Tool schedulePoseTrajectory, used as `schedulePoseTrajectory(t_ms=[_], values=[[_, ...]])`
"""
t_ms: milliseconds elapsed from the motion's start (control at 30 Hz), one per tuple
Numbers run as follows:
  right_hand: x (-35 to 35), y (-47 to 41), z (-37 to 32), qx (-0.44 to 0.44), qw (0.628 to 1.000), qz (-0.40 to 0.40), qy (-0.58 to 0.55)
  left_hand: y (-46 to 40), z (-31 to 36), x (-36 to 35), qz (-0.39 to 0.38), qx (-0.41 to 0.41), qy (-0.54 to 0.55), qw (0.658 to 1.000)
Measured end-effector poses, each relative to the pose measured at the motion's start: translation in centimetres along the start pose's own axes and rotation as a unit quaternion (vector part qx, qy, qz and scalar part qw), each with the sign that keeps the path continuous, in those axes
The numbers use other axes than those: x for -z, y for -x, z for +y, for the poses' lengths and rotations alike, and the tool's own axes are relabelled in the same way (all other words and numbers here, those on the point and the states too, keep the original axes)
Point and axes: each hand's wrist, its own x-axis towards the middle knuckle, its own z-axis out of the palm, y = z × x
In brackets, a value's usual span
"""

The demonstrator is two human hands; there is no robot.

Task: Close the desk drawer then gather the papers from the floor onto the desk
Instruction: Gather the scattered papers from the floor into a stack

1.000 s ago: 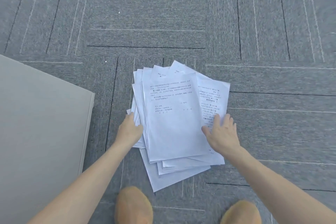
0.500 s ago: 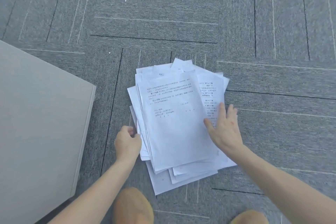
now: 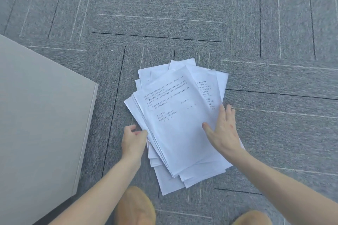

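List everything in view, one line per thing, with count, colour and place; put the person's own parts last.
Loose stack of printed white paper sheets: one fanned pile, sheet count unclear, white with black text, on the carpet at centre.
Flat beige furniture panel: one, beige, at left beside the pile.
Grey carpet-tile floor: grey with light and dark lines, under everything.
Tan rounded shapes: two, tan, bottom edge; probably knees or shoes.
Left hand: one, gripping the pile's left edge.
Right hand: one, fingers spread flat on the pile's right side.
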Motion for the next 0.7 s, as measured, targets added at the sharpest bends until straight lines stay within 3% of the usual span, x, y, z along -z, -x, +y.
schedulePoseTrajectory(t_ms=[167, 333, 533, 700], values=[[-1.1, 1.0, -1.3, 0.019, 1.000, -0.019, 0.012, 0.0, 0.4, -0.6, -0.036, 0.018, 0.033, 0.999], [-0.7, 0.9, -0.9, 0.026, 1.000, 0.003, 0.017, -0.2, 0.6, -1.1, -0.023, -0.004, -0.055, 0.998], [-0.9, 0.6, -1.1, 0.089, 0.994, -0.029, 0.053, 0.6, 1.2, -2.0, -0.074, -0.046, -0.012, 0.996], [-0.3, 0.4, -1.1, 0.076, 0.997, -0.019, -0.020, -0.4, 1.4, -1.4, -0.116, -0.034, 0.013, 0.993]])
